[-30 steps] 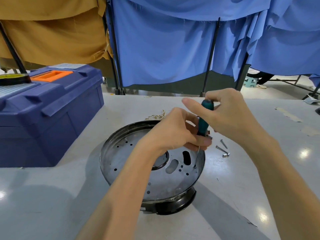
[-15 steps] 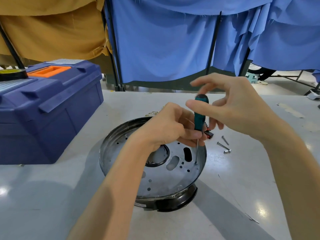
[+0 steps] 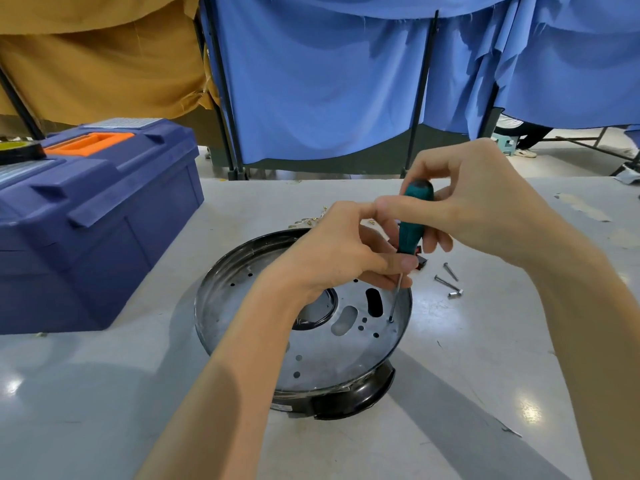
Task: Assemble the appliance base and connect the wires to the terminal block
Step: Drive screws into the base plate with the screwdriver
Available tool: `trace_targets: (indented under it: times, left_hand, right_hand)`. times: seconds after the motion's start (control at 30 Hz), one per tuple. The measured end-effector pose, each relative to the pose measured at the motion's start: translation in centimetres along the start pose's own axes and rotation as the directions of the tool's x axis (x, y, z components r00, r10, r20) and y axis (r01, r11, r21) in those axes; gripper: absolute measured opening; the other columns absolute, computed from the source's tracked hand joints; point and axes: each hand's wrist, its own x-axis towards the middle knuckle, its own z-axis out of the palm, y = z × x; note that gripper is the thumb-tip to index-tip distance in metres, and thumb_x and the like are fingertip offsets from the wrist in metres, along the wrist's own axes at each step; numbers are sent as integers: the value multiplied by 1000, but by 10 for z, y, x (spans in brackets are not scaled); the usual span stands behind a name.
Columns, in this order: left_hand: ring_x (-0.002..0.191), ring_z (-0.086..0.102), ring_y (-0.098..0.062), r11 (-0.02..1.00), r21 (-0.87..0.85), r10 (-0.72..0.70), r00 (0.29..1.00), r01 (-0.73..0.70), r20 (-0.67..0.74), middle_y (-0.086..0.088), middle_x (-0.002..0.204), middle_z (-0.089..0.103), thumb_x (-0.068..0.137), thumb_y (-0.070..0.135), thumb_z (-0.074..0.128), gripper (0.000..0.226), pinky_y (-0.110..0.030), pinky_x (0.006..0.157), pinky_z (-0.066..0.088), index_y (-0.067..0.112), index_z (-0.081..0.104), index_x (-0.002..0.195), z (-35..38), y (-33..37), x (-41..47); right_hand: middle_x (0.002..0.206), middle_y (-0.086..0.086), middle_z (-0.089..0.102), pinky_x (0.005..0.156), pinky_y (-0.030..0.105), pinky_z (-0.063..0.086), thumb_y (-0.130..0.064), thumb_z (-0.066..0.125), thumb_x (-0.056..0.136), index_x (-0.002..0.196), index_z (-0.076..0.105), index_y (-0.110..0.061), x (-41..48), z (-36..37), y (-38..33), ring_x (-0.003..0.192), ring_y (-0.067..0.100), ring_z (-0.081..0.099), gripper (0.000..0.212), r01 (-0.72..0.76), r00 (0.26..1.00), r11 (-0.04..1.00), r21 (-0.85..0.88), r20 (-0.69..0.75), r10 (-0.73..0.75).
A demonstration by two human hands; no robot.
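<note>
A round metal appliance base (image 3: 311,362) with several holes sits on a black plastic foot at the table's middle. My right hand (image 3: 474,206) grips the green handle of a screwdriver (image 3: 412,223) that stands nearly upright, its tip on a screw near the plate's right rim. My left hand (image 3: 339,254) reaches over the plate and pinches the screwdriver's thin shaft just under the handle. No wires or terminal block can be made out; a small red and black part behind the hands is mostly hidden.
A blue toolbox (image 3: 90,216) with an orange handle stands at the left. Two long bolts (image 3: 448,284) lie right of the base. Small brass screws (image 3: 311,220) are scattered behind it. Blue and tan curtains hang beyond the table's far edge.
My right hand's fingers have shifted round the handle, from spread to closed over its top. The left hand stays on the shaft and the tip stays at the same hole.
</note>
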Motion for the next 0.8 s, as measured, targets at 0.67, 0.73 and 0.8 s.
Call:
trace_targets:
  times: [0.67,0.73,0.8]
  left_hand:
    - [78,75,-27,998,67,-5,1000,5,2,-15,82,75,79,8,79,35,-34,72,62,-7,63,106,7,3,0]
    - [78,75,-28,998,60,1,1000,-1,-2,-15,83,75,81,6,76,29,-34,71,62,-8,64,103,7,2,0]
    - [80,75,-28,998,64,9,1000,-9,2,-15,84,75,83,4,74,25,-34,72,62,-6,65,103,4,2,-1]
  right_hand:
    - [62,20,57,40,24,43,-47,79,70,66,50,1,3,6,5,44,25,51,57,49,995,992,-114,-77,-58]
    - [63,11,61,38,19,42,-52,77,70,70,59,-5,2,2,3,43,21,55,51,45,998,993,-106,-31,-49]
    - [68,-2,67,43,14,45,-46,77,73,81,71,-14,-1,-1,0,44,15,61,34,53,997,998,-15,56,-52]
